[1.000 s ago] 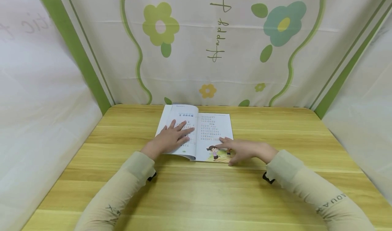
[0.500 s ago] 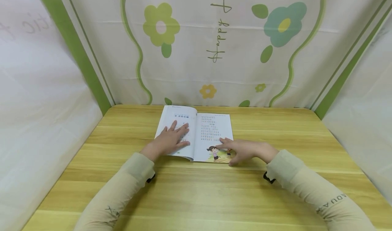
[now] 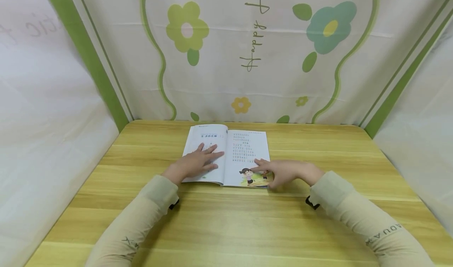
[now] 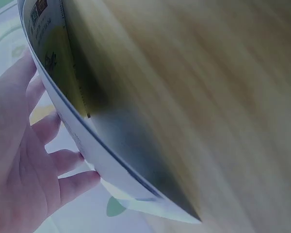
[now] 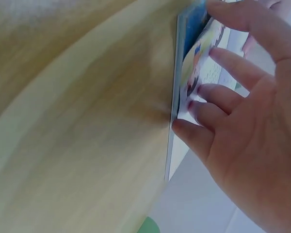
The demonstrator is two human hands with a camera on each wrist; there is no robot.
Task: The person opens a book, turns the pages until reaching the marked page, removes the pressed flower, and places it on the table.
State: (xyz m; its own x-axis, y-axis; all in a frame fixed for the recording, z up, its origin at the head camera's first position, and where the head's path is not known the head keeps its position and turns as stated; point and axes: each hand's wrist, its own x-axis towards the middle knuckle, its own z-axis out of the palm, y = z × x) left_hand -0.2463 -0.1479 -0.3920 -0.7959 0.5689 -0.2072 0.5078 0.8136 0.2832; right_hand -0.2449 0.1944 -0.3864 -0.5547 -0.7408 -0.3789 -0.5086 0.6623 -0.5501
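Observation:
An open book (image 3: 242, 151) lies on the wooden table, printed text on both pages and a drawing of children low on the right page. Spread over the left page, my left hand (image 3: 196, 162) rests with its fingers pointing toward the spine. In the left wrist view, the left side of the book (image 4: 111, 165) bows up from the table beside those fingers. My right hand (image 3: 284, 172) touches the lower right corner of the right page, fingers extended over the drawing. The right wrist view shows the thumb at the corner, where the page lifts slightly and bares a blue surface (image 5: 196, 24) beneath.
The wooden table (image 3: 226, 227) reaches back to a white curtain (image 3: 219, 54) printed with flowers and green lines. White fabric sides (image 3: 46, 113) with green bands stand at left and right.
My left hand has shifted slightly on the left page, which has settled further left. At the lower right corner, my right thumb has moved a little and a blue strip now shows under the page.

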